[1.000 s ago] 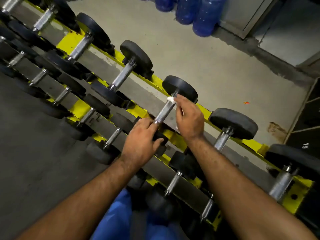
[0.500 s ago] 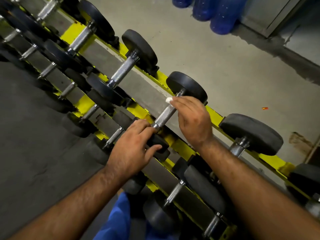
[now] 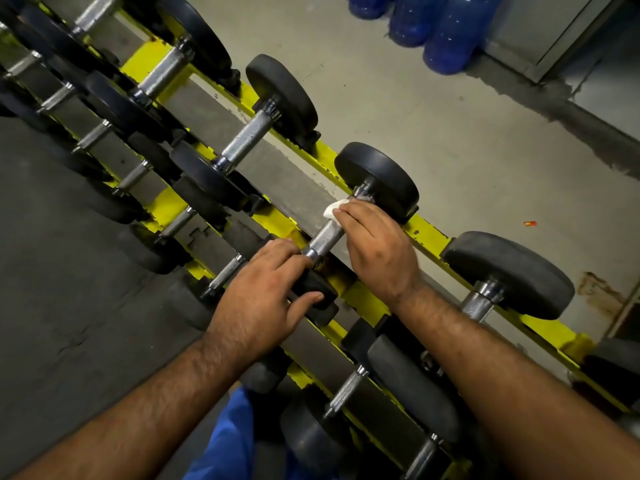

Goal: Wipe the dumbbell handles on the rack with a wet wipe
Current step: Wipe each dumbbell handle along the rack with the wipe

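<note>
A yellow rack (image 3: 429, 235) runs diagonally and carries several black dumbbells with knurled steel handles. My right hand (image 3: 377, 251) holds a small white wet wipe (image 3: 333, 207) against the far end of one handle (image 3: 325, 235), close to its far black head (image 3: 379, 180). My left hand (image 3: 266, 299) grips the near black head (image 3: 313, 289) of the same dumbbell, fingers over its top and thumb along its side. Most of the wipe is hidden under my fingers.
Neighbouring dumbbells sit left (image 3: 247, 138) and right (image 3: 505, 271) on the top tier, and smaller ones on lower tiers (image 3: 346, 389). Blue water jugs (image 3: 446, 32) stand on the concrete floor beyond the rack. My blue trouser leg (image 3: 228, 441) shows below.
My right hand has stayed at the far end of the handle with the wipe. The left hand has kept its hold on the near head. The view shifted and the rack appears closer.
</note>
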